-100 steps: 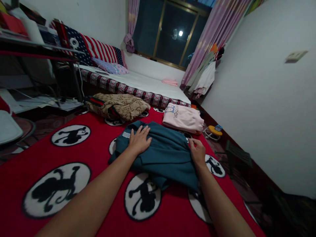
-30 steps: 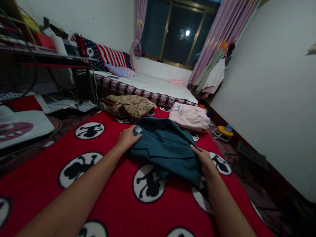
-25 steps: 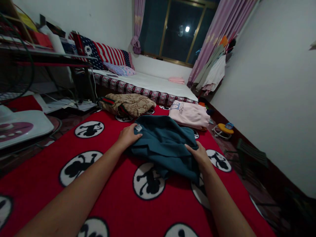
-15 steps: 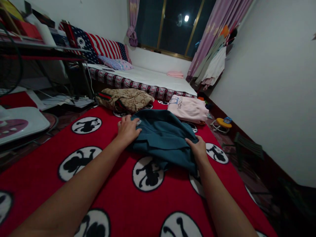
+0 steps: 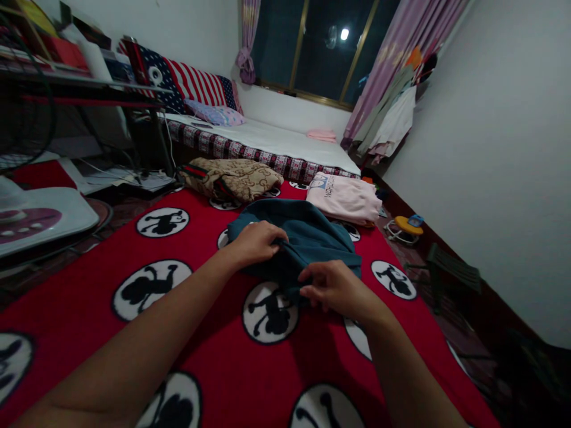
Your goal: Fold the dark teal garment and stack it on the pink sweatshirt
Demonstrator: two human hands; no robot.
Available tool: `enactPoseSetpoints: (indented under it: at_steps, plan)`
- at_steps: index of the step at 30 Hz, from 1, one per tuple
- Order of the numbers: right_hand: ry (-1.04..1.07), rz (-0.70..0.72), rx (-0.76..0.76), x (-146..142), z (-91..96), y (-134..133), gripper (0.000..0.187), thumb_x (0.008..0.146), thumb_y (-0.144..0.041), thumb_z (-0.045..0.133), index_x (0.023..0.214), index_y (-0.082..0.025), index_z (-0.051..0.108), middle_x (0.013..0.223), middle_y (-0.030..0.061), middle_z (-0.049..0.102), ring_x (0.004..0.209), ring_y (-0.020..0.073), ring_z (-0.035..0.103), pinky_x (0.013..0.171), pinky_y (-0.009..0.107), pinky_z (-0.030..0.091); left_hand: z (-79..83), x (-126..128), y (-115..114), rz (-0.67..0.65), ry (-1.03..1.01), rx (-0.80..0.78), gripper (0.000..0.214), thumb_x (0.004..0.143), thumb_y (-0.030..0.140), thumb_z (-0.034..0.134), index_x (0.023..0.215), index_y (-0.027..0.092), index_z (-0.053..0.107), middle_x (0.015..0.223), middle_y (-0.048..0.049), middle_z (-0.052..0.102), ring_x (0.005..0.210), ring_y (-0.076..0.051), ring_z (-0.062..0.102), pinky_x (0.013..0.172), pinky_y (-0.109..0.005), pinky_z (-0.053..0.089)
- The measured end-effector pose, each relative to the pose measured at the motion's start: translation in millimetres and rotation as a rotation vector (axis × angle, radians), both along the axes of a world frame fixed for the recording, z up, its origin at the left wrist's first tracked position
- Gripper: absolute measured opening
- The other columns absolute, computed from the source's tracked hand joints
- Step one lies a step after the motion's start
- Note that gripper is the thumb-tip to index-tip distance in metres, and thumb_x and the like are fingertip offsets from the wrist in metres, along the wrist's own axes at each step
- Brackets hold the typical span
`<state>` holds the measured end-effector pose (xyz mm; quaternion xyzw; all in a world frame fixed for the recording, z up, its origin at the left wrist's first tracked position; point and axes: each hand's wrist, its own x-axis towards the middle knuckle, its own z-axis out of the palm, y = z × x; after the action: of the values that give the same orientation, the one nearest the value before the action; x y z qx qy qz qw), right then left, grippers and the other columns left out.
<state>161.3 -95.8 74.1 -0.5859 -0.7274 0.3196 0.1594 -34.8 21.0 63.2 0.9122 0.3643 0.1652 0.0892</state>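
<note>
A teal garment lies bunched on a red blanket printed with black figures in white circles. My left hand grips a fold at the garment's near left side, fingers curled around the cloth. My right hand pinches the garment's near edge, fingers closed on the fabric. Both hands sit close together at the front of the garment.
A folded tan patterned garment and a folded pink garment lie beyond the teal one. A bed stands under the window. A white fan base and a cluttered desk are at the left. A small stool stands by the right wall.
Both hands have come in toward the garment's near middle. The left left the far-left corner, the right moved leftward, and the cloth is now more bunched.
</note>
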Motion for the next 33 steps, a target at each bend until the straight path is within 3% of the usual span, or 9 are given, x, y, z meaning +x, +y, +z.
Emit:
enactPoseSetpoints:
  at_steps: [3, 6, 8, 11, 13, 18, 22, 25, 33]
  plan:
    - [-0.293, 0.049, 0.036, -8, 5.5, -11, 0.046, 0.076, -0.027, 0.068, 0.120, -0.021, 0.059, 0.074, 0.0016, 0.072, 0.063, 0.0173, 0.066, 0.055, 0.024, 0.039, -1.1, 4, 3, 0.184, -0.188, 0.054, 0.030, 0.082, 0.024, 0.056, 0.107, 0.027, 0.072, 0.099, -0.0021, 0.075, 0.094, -0.023, 0.068, 0.080, -0.030, 0.050]
    - [-0.660, -0.010, 0.159, -20, 3.2, -15, 0.076, 0.070, -0.028, 0.075, 0.138, -0.017, 0.044, 0.092, 0.0111, 0.073, 0.082, 0.0272, 0.069, 0.061, 0.029, 0.042, -4.8, 7, 3, 0.235, -0.324, 0.095, 0.028, 0.084, 0.023, 0.057, 0.107, 0.026, 0.072, 0.101, -0.0012, 0.075, 0.096, -0.022, 0.068, 0.082, -0.029, 0.050]
    - [-0.787, -0.019, 0.169, -29, -2.6, -13, 0.070, 0.072, -0.028, 0.074, 0.136, -0.018, 0.047, 0.096, 0.0131, 0.073, 0.084, 0.0291, 0.070, 0.062, 0.030, 0.043, -7.9, 9, 3, 0.238, -0.372, 0.112, 0.027, 0.083, 0.022, 0.057, 0.106, 0.026, 0.072, 0.103, -0.0005, 0.074, 0.097, -0.021, 0.068, 0.085, -0.029, 0.049]
    - [-0.802, -0.048, 0.196, -33, -12.2, -5, 0.028, 0.081, -0.027, 0.063, 0.109, -0.023, 0.065, 0.089, 0.0115, 0.074, 0.079, 0.0273, 0.070, 0.061, 0.029, 0.041, -10.8, 9, 3, 0.227, -0.405, 0.113, 0.027, 0.084, 0.020, 0.057, 0.106, 0.026, 0.071, 0.106, 0.0000, 0.074, 0.099, -0.020, 0.068, 0.087, -0.029, 0.049]
    - [-0.700, -0.146, 0.280, -27, -17.2, 2, 0.015, 0.087, -0.031, 0.055, 0.091, -0.023, 0.068, 0.082, 0.0106, 0.073, 0.075, 0.0254, 0.069, 0.059, 0.029, 0.040, -10.5, 9, 3, 0.213, -0.422, 0.109, 0.027, 0.084, 0.020, 0.057, 0.106, 0.026, 0.071, 0.107, 0.0001, 0.074, 0.101, -0.020, 0.067, 0.089, -0.030, 0.049]
    - [-0.093, -0.393, 0.462, -10, -26.6, 16, 0.031, 0.093, -0.041, 0.045, 0.079, -0.023, 0.065, 0.062, 0.0018, 0.067, 0.055, 0.0168, 0.062, 0.054, 0.025, 0.041, -4.7, 9, 1, 0.166, -0.510, 0.130, 0.028, 0.084, 0.019, 0.056, 0.107, 0.025, 0.071, 0.109, -0.0002, 0.073, 0.102, -0.020, 0.066, 0.093, -0.030, 0.048]
    - [0.139, -0.223, 0.463, -17, -36.9, 18, 0.029, 0.092, -0.035, 0.048, 0.108, -0.023, 0.068, 0.099, 0.0048, 0.074, 0.089, 0.0201, 0.069, 0.080, 0.030, 0.050, -2.7, 9, 1, 0.144, -0.565, 0.166, 0.027, 0.086, 0.017, 0.053, 0.106, 0.024, 0.070, 0.109, -0.0007, 0.072, 0.102, -0.019, 0.065, 0.095, -0.030, 0.046]
    - [0.266, -0.098, 0.377, -19, -42.9, 23, 0.038, 0.088, -0.031, 0.055, 0.124, -0.023, 0.062, 0.126, 0.0055, 0.065, 0.117, 0.0224, 0.060, 0.102, 0.037, 0.043, -3.2, 9, 3, 0.140, -0.566, 0.172, 0.027, 0.085, 0.016, 0.052, 0.105, 0.023, 0.070, 0.107, -0.0013, 0.071, 0.102, -0.019, 0.064, 0.095, -0.031, 0.046]
    - [0.773, -0.315, 0.308, 7, -18.8, 51, 0.047, 0.081, -0.045, 0.061, 0.124, -0.026, 0.060, 0.135, 0.0037, 0.058, 0.126, 0.0240, 0.053, 0.103, 0.041, 0.045, 2.8, 16, -16, -0.004, -0.527, 0.427, 0.023, 0.092, 0.031, 0.050, 0.100, 0.023, 0.069, 0.107, -0.0064, 0.066, 0.104, -0.021, 0.058, 0.096, -0.036, 0.042]
